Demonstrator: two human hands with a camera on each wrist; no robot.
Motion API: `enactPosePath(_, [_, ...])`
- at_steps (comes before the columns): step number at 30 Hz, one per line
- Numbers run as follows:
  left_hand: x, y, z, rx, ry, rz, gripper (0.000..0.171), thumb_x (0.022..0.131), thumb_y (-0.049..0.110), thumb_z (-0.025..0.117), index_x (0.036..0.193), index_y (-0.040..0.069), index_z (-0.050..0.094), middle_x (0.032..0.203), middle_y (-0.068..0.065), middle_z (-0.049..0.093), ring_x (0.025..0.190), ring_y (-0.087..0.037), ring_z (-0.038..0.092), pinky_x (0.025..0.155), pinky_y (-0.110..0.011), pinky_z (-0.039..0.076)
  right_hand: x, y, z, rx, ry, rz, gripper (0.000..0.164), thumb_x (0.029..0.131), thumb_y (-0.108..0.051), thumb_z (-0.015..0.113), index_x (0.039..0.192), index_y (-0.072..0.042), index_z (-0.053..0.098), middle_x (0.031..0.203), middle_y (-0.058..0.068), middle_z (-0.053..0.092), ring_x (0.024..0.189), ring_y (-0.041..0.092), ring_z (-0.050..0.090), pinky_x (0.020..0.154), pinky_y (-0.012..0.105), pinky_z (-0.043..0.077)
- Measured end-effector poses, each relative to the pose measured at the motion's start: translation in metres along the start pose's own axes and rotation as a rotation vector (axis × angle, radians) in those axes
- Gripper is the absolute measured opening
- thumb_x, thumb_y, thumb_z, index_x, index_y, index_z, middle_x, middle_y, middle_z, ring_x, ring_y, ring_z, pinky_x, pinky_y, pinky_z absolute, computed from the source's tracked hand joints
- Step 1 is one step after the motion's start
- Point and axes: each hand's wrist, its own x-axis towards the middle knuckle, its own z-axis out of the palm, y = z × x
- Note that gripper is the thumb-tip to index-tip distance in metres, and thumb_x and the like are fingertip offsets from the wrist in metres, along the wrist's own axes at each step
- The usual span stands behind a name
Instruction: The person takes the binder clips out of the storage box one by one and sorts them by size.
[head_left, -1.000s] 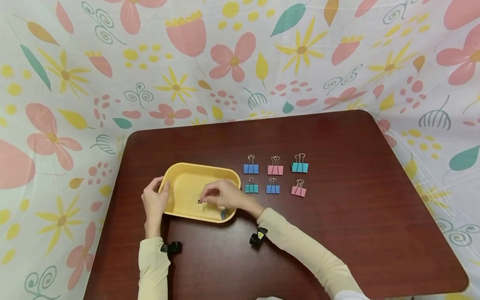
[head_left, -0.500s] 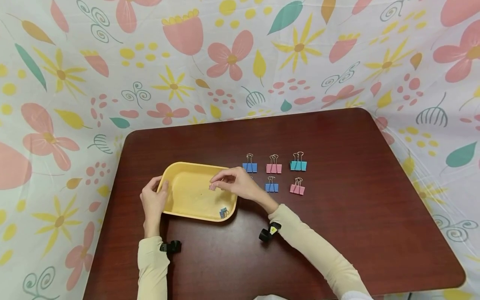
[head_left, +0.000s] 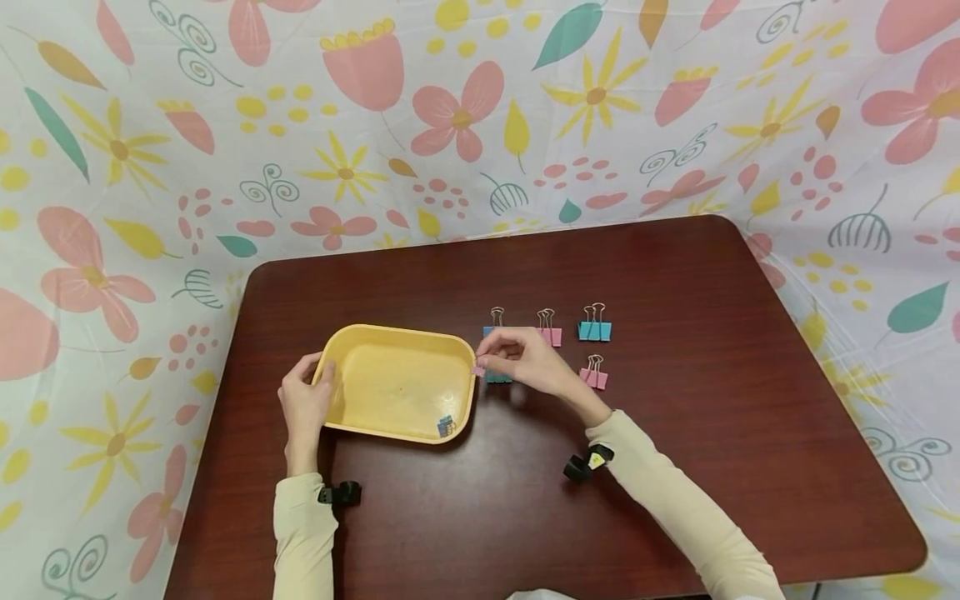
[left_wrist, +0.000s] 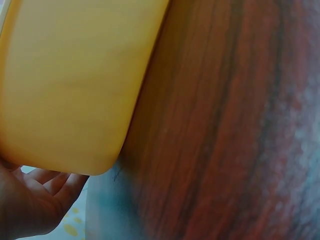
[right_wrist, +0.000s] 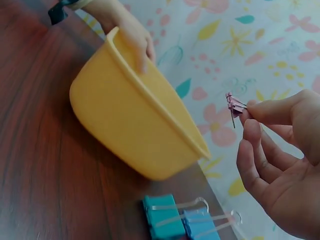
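My left hand (head_left: 306, 408) grips the left rim of a yellow plastic tub (head_left: 390, 375), thumb inside and fingers outside. In the left wrist view the fingers curl under the tub's end. Past the tub's right rim, my right hand (head_left: 536, 362) pinches a small pink binder clip (right_wrist: 235, 106) between thumb and fingertips, off the table. One or more small blue binder clips (head_left: 446, 427) lie in the tub's near right corner. Below the right hand are a teal binder clip (right_wrist: 165, 215) and a blue binder clip (right_wrist: 200, 225); the hand partly hides them in the head view.
Around the right hand stand binder clips in two rows: a blue clip (head_left: 488, 331), a pink clip (head_left: 554, 337) and a larger teal clip (head_left: 595, 332) behind, another pink clip (head_left: 593, 379) in front. The brown table (head_left: 675, 467) meets a flowered cloth (head_left: 600, 167) at the back.
My right hand has lifted the small pink clip out of the tub and carried it right, past the rim, over the front row of clips. The left hand keeps its hold.
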Motion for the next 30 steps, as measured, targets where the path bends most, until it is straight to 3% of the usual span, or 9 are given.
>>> enactPosePath(7, [0.001, 0.001, -0.001, -0.004, 0.017, 0.009, 0.02, 0.084, 0.031, 0.065, 0.102, 0.025, 0.07, 0.095, 0.0, 0.071, 0.087, -0.013, 0.064, 0.066, -0.019, 0.045, -0.018, 0.015, -0.003, -0.068, -0.016, 0.031, 0.007, 0.084, -0.004, 0.063, 0.09, 0.0, 0.065, 0.078, 0.02, 0.066, 0.057, 0.017, 0.06, 0.05, 0.034, 0.05])
enactPosePath(11, [0.001, 0.002, -0.001, -0.002, 0.01, 0.009, 0.02, 0.084, 0.031, 0.065, 0.102, 0.025, 0.07, 0.095, 0.0, 0.071, 0.087, -0.013, 0.064, 0.064, -0.017, 0.045, -0.027, 0.026, 0.003, -0.084, -0.071, 0.082, 0.008, 0.084, -0.005, 0.064, 0.091, 0.0, 0.065, 0.078, 0.023, 0.065, 0.058, 0.029, 0.061, 0.045, 0.045, 0.048])
enactPosePath(15, [-0.001, 0.002, -0.001, -0.002, 0.003, 0.002, 0.02, 0.084, 0.031, 0.064, 0.103, 0.025, 0.07, 0.096, -0.001, 0.071, 0.088, -0.014, 0.064, 0.063, -0.016, 0.045, -0.033, 0.042, 0.01, -0.111, -0.115, 0.105, 0.012, 0.085, -0.006, 0.063, 0.093, 0.001, 0.065, 0.08, 0.02, 0.066, 0.063, 0.038, 0.061, 0.049, 0.039, 0.05])
enactPosePath(18, [-0.001, 0.002, -0.001, -0.003, 0.003, -0.002, 0.021, 0.084, 0.031, 0.064, 0.103, 0.024, 0.07, 0.096, -0.001, 0.071, 0.089, -0.014, 0.064, 0.064, -0.016, 0.045, -0.034, 0.063, 0.016, -0.153, -0.124, 0.104, 0.01, 0.085, -0.01, 0.064, 0.092, -0.004, 0.066, 0.079, 0.012, 0.067, 0.063, 0.029, 0.063, 0.053, 0.028, 0.05])
enactPosePath(21, [-0.001, 0.001, 0.0, -0.001, 0.004, -0.001, 0.021, 0.085, 0.031, 0.064, 0.104, 0.024, 0.069, 0.097, -0.001, 0.071, 0.09, -0.014, 0.064, 0.066, -0.017, 0.045, -0.035, 0.081, 0.02, -0.2, -0.124, 0.103, 0.007, 0.085, -0.013, 0.065, 0.091, -0.011, 0.066, 0.078, 0.004, 0.068, 0.062, 0.016, 0.063, 0.055, 0.025, 0.05])
enactPosePath(30, [0.0, 0.001, 0.0, -0.01, 0.008, -0.009, 0.021, 0.084, 0.031, 0.064, 0.103, 0.024, 0.07, 0.098, 0.0, 0.071, 0.092, -0.013, 0.064, 0.069, -0.018, 0.045, -0.035, 0.086, 0.023, -0.274, -0.109, 0.061, 0.005, 0.084, -0.015, 0.065, 0.089, -0.014, 0.066, 0.076, 0.0, 0.067, 0.06, 0.009, 0.061, 0.054, 0.024, 0.049])
